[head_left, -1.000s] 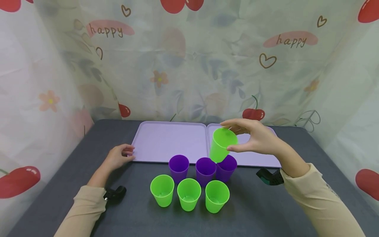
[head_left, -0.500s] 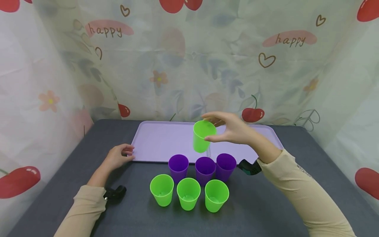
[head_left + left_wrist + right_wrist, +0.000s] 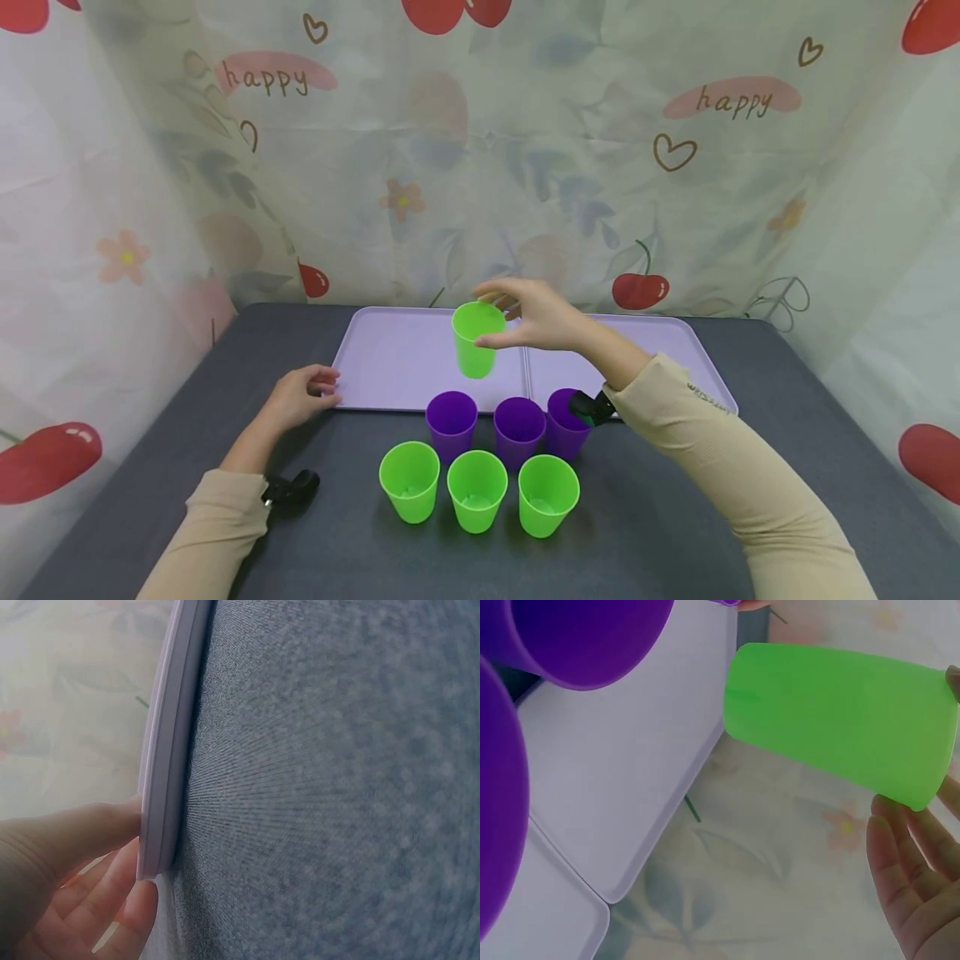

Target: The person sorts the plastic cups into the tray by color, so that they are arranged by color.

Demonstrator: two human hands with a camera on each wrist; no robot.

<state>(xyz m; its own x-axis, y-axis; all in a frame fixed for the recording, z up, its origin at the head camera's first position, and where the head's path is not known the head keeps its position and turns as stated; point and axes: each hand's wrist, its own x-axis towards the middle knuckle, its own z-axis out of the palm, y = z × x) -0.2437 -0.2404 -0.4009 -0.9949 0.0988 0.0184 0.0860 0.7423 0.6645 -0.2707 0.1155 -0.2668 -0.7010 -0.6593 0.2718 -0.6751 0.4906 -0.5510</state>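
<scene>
The left hand (image 3: pixel 297 397) grips the front left corner of a lavender rectangular tray (image 3: pixel 405 358); the right hand (image 3: pixel 542 318) holds a bright green tapered plastic cup (image 3: pixel 476 354) above that tray's right part; a second lavender tray (image 3: pixel 660 346) adjoins its right side; three purple tapered cups (image 3: pixel 452 429) stand near its front right corner; three other green cups (image 3: pixel 408 492) stand farther in front, on the dark grey tabletop (image 3: pixel 337 558).

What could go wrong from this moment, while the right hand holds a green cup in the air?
The right hand holds the green cup near its rim, so the cup might slip.
The black wrist device appears in front of the rightmost purple cup; if it drops lower, it could knock this cup.
The left hand touches the left tray at a corner, so a push might shift the tray.
</scene>
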